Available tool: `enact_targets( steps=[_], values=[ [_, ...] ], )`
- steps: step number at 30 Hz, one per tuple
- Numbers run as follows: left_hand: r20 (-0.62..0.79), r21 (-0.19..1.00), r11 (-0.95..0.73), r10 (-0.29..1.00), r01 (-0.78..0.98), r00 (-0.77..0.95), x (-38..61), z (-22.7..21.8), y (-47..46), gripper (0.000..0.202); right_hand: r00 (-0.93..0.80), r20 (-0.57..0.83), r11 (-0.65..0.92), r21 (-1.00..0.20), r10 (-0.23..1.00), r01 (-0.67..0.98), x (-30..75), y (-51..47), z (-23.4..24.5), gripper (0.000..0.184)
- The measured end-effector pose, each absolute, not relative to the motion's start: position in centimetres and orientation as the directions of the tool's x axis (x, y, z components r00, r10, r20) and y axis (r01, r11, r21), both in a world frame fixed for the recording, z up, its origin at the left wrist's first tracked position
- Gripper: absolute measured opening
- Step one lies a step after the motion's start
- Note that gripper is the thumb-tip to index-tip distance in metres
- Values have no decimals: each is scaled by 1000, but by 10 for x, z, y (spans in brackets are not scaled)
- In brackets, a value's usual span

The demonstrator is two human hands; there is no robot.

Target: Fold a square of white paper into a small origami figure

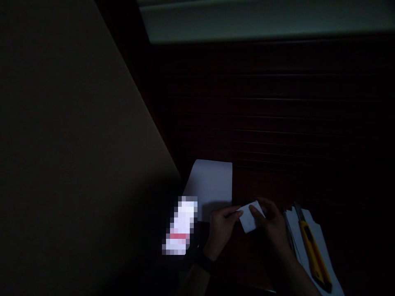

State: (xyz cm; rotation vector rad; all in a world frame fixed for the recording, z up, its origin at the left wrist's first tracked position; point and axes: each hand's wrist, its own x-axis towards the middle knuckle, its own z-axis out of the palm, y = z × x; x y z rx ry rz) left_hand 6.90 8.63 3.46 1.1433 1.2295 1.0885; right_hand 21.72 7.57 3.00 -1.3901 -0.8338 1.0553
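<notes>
A small folded piece of white paper (250, 218) is held up between both hands, a little above the dark wooden surface. My left hand (222, 225) pinches its left corner between thumb and fingers; a dark band circles that wrist. On the right edge, my right hand (270, 218) grips the paper, thumb on the face and fingers behind it. A larger white sheet (214, 181) lies just beyond my left hand, its far left corner curling. Right of my right forearm, a yellow utility knife (313, 253) rests on a stack of white paper pieces (324, 246).
The room is very dim. A lit screen (182, 228), blurred into blocks, glows left of my left hand. A pale wall or panel (77, 123) slants along the left side. Dark slatted wood (262, 111) rises behind, with a pale ledge (262, 22) above it.
</notes>
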Motion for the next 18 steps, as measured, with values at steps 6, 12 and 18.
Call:
enact_targets(
  steps=[6, 12, 18],
  values=[
    [-133, 991, 134, 981, 3, 142, 67, 29, 86, 26, 183, -65, -77, -995, 981, 56, 231, 78, 37, 40],
    [-145, 989, 141, 972, 37, 183, 66, 23, 88, 25, 84, -79, -100, -953, 993, 287, 245, 80, 29, 21],
    [-95, 996, 92, 978, 22, 188, 65, 24, 87, 25, 66, -124, -137, -955, 990, 263, 246, 79, 30, 25]
  ],
)
